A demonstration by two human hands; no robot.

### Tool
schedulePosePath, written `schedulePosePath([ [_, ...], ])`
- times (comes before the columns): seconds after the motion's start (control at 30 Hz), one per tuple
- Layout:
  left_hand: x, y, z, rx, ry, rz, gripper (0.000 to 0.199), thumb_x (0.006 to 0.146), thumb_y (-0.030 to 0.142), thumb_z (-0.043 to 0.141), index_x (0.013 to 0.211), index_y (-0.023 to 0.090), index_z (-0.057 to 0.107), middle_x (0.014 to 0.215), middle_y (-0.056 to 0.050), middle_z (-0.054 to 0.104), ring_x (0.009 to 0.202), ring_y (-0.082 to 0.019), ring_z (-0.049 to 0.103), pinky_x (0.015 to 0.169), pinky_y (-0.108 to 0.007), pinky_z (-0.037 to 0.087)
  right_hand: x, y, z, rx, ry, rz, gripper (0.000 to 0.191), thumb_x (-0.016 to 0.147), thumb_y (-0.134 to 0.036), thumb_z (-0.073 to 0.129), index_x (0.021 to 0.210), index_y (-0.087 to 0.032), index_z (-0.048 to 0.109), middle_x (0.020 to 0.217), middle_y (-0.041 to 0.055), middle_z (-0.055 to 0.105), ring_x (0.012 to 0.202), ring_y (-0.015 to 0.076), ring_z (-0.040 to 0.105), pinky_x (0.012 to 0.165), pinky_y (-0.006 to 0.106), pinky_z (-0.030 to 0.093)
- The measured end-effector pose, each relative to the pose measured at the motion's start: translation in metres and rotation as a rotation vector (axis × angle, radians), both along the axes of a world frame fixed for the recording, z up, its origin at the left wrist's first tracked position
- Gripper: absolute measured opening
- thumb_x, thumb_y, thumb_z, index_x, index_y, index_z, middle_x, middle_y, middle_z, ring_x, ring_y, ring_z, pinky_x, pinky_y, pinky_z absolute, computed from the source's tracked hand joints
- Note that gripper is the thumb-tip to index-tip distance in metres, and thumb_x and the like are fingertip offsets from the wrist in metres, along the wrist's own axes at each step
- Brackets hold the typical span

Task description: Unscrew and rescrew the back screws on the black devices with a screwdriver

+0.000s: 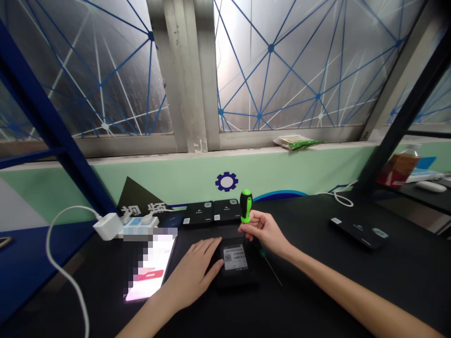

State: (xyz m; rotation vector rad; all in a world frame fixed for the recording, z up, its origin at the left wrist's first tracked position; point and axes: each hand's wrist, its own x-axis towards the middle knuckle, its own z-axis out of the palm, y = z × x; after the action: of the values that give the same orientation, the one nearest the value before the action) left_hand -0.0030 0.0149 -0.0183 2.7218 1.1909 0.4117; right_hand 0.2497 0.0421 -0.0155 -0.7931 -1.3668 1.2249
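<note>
A black box-shaped device [235,279] with a white barcode label lies on the dark table before me. My left hand [199,263] rests flat along its left side, fingers stretched out and the thumb at the label's edge. Above the far right corner of the device, my right hand [259,227] pinches a green and black screwdriver [246,206] below its handle. The screwdriver stands upright, and its tip is hidden by the fingers and too dark to make out. Right of the device lies a second screwdriver [272,270], its thin shaft pointing toward me, its handle partly covered by my right hand.
Two similar black boxes [198,214] sit side by side at the back, and another black box [359,233] lies right. On the left are a lit phone [151,272], a power strip [139,226] and a white charger [108,226] with its cable. A snack packet [296,142] lies on the sill.
</note>
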Motion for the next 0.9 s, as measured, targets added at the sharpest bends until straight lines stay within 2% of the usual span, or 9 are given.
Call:
schedulePosePath([
  [0.23, 0.000, 0.000, 0.001, -0.009, 0.003, -0.002, 0.050, 0.105, 0.047, 0.035, 0.150, 0.026, 0.036, 0.146, -0.008, 0.050, 0.133, -0.027, 0.047, 0.108, -0.046, 0.039, 0.000, -0.001, 0.000, 0.016, -0.044, 0.010, 0.030, 0.080, -0.043, 0.076, 0.077, -0.016, 0.063, 0.077, 0.0062, 0.074, 0.057, 0.0115, 0.060, 0.049, 0.022, 0.046],
  [0.57, -0.001, 0.001, -0.002, -0.011, 0.002, -0.001, 0.050, 0.105, 0.047, 0.035, 0.151, 0.028, 0.035, 0.147, -0.006, 0.049, 0.134, -0.027, 0.046, 0.109, -0.045, 0.039, 0.000, -0.004, -0.002, 0.072, -0.071, 0.025, 0.033, 0.086, -0.049, 0.067, 0.090, -0.016, 0.072, 0.079, 0.0050, 0.070, 0.057, 0.0113, 0.058, 0.049, 0.023, 0.046],
  [0.77, -0.003, 0.001, -0.002, -0.031, 0.009, 0.006, 0.050, 0.105, 0.048, 0.034, 0.151, 0.028, 0.033, 0.148, -0.006, 0.047, 0.135, -0.027, 0.044, 0.110, -0.046, 0.038, -0.003, -0.001, -0.008, 0.041, -0.059, -0.034, 0.033, 0.071, -0.043, 0.083, 0.081, -0.017, 0.065, 0.062, -0.0014, 0.063, 0.053, 0.0125, 0.059, 0.048, 0.024, 0.049],
  [0.9, -0.003, 0.000, -0.002, -0.039, 0.015, 0.003, 0.050, 0.105, 0.048, 0.034, 0.151, 0.028, 0.033, 0.149, -0.006, 0.047, 0.135, -0.027, 0.044, 0.110, -0.047, 0.037, -0.003, -0.001, -0.011, 0.037, -0.017, -0.052, 0.034, 0.071, -0.041, 0.084, 0.075, -0.018, 0.060, 0.070, 0.0025, 0.070, 0.057, 0.0137, 0.062, 0.050, 0.024, 0.050],
])
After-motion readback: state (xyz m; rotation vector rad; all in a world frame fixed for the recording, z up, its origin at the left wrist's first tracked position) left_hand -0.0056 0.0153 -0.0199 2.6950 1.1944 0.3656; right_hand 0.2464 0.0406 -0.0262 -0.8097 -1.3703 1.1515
